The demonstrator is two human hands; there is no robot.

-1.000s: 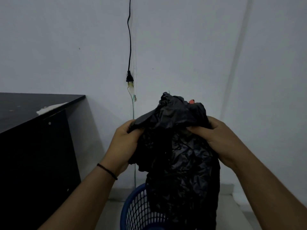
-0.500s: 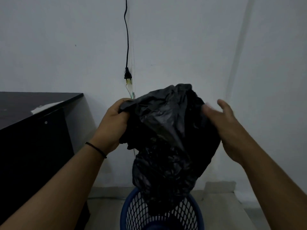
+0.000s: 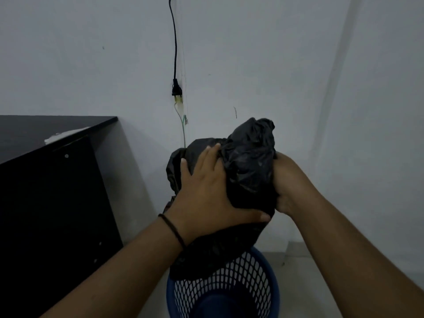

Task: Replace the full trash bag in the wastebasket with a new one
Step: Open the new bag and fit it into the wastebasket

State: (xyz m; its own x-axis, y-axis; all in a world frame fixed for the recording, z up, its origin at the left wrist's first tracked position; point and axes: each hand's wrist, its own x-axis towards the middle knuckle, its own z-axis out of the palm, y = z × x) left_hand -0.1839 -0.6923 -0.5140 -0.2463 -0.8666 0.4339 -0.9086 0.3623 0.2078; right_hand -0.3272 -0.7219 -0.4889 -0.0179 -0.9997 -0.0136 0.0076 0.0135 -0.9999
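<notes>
**Left hand now spread across the bag**

Half a second ago the left hand (image 3: 207, 191) gripped the bag's left edge and the right hand (image 3: 288, 184) hung open beside it. Now the left hand lies flat over the front of the black trash bag (image 3: 247, 171), fingers straight and spread, thumb pressed under the bundle. The right hand clutches the bag from the far side, fingers buried in the plastic. Both forearms reach forward. The bag's tail hangs below the left wrist, over the rim of the blue wastebasket (image 3: 269, 292). Left of the left arm stands a dark tabletop (image 3: 46, 131); a black cord (image 3: 175, 53) hangs on the wall above.
</notes>
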